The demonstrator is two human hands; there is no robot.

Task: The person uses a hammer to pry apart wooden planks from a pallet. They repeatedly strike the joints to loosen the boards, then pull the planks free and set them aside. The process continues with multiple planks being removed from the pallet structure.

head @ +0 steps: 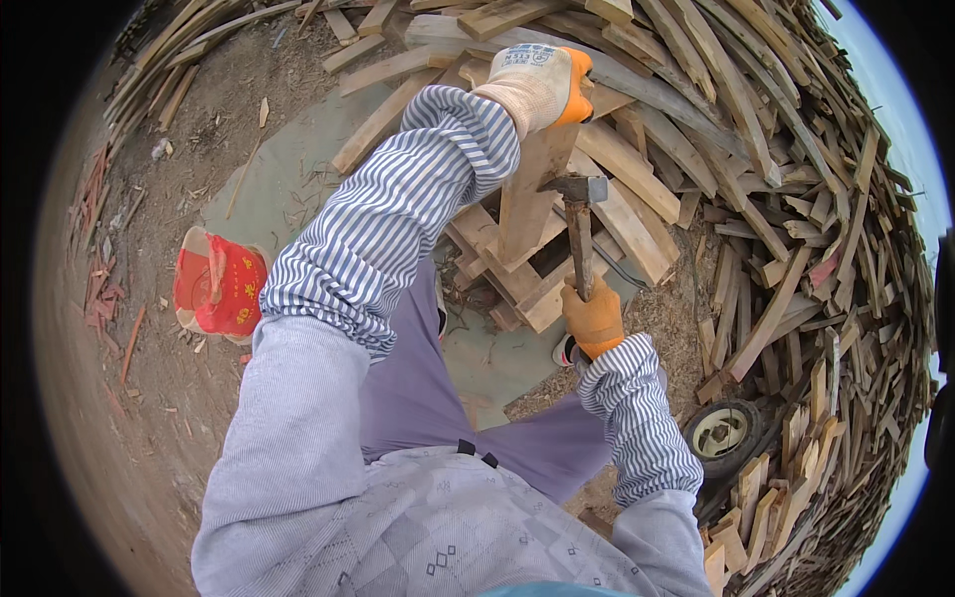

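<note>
My left hand (543, 83), in a white and orange work glove, is closed around the upper end of a wooden board (533, 190). The board stands steeply on a low crossed stack of short timber pieces (548, 295). In my right hand (595, 319), also gloved in orange, is the wooden handle of a claw hammer (578, 216). Its rusty metal head is up, close beside the board in the picture; whether they touch, I cannot tell. A thin dark curved rod or cable (621, 265) lies among the timber just right of the hammer.
Loose timber is heaped in a large pile (806, 246) ahead and to the right. A red bucket (227, 287) bearing writing stands at left. A greenish sheet (298, 168) covers part of the dirt ground. At lower right is a rubber-tyred wheel (722, 434). Reddish scraps (101, 291) lie far left.
</note>
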